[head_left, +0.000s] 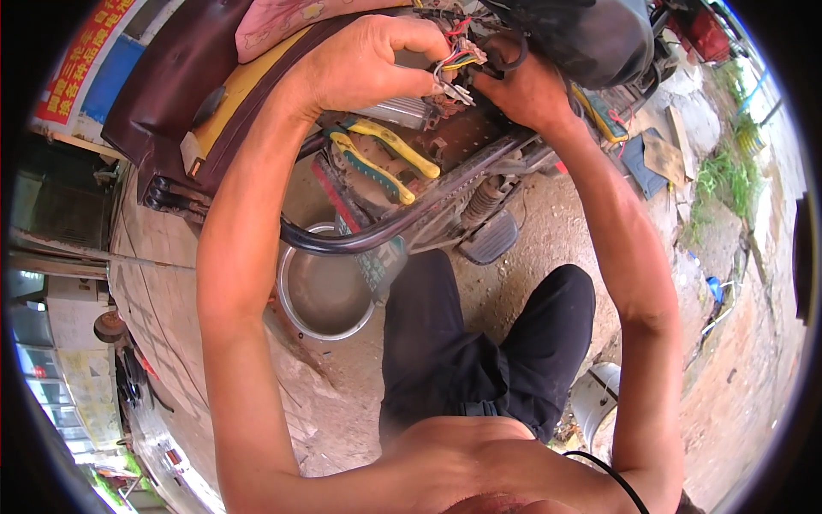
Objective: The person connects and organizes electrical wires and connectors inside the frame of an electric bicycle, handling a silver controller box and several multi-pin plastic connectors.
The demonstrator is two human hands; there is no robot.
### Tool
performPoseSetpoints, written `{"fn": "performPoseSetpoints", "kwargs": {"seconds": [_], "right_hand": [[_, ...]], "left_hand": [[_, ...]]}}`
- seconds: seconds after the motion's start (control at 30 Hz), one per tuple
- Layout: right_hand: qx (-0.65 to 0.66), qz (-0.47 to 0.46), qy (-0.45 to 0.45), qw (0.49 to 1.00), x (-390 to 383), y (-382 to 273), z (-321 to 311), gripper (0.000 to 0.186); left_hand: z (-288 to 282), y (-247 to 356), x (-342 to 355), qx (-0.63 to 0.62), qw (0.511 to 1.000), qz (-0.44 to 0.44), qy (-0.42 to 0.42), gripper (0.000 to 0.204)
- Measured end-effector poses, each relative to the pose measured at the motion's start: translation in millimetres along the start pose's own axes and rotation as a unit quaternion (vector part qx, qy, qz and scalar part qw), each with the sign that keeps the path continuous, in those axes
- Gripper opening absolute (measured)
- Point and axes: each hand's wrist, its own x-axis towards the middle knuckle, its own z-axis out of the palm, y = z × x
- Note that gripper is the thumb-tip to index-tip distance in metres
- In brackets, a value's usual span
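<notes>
My left hand (381, 60) is closed on a bundle of thin coloured wires (458, 53) with pale connectors (454, 92) at the top of an open vehicle frame. My right hand (522, 86) is curled beside it among the wires and a black cable (514, 53); its fingertips are partly hidden. Below my hands, pliers with yellow and green handles (385, 158) lie on the frame over a silver finned part (398, 111). Another yellow and green tool (599, 120) lies just right of my right wrist.
A maroon seat (137, 111), pink cushion (265, 21) and black bag (582, 38) surround the work. A curved tube (360, 240) crosses above my knees. A metal basin of murky water (324, 287), a pedal (488, 240), a bucket (591, 394) and flat scraps (655, 158) are around me.
</notes>
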Motion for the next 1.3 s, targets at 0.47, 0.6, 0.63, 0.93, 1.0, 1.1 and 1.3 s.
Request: {"fn": "performPoseSetpoints", "kwargs": {"seconds": [0.47, 0.6, 0.63, 0.93, 1.0, 1.1, 1.3], "right_hand": [[0.040, 0.016, 0.078, 0.996, -13.5, 3.5, 3.6, 0.049], [-0.008, -0.038, 0.096, 0.995, -17.8, 8.1, 1.8, 0.042], [-0.072, -0.090, 0.087, 0.990, -16.7, 5.5, -1.2, 0.039], [-0.050, -0.076, 0.025, 0.996, -25.1, 16.6, -5.3, 0.036], [-0.177, -0.188, 0.035, 0.966, -28.7, 20.4, -11.0, 0.033], [0.111, -0.167, -0.049, 0.978, -27.6, -8.9, -29.7, 0.037], [0.266, -0.024, -0.108, 0.957, -31.1, 5.1, -39.3, 0.022]], "left_hand": [[16.1, 12.2, -10.5, 0.261, 0.960, -0.097, -0.026, 0.060], [14.2, 28.6, -3.8, 0.238, 0.947, -0.206, -0.065, 0.062], [14.9, 28.9, -5.2, 0.237, 0.947, -0.208, -0.063, 0.062], [12.6, 35.5, -5.3, 0.312, 0.928, -0.203, -0.027, 0.056], [9.0, 34.7, -4.9, 0.328, 0.923, -0.203, -0.002, 0.053], [1.7, 34.6, -11.6, 0.315, 0.921, -0.228, 0.027, 0.051], [-3.6, 33.3, -5.5, 0.270, 0.929, -0.252, -0.023, 0.045]]}}
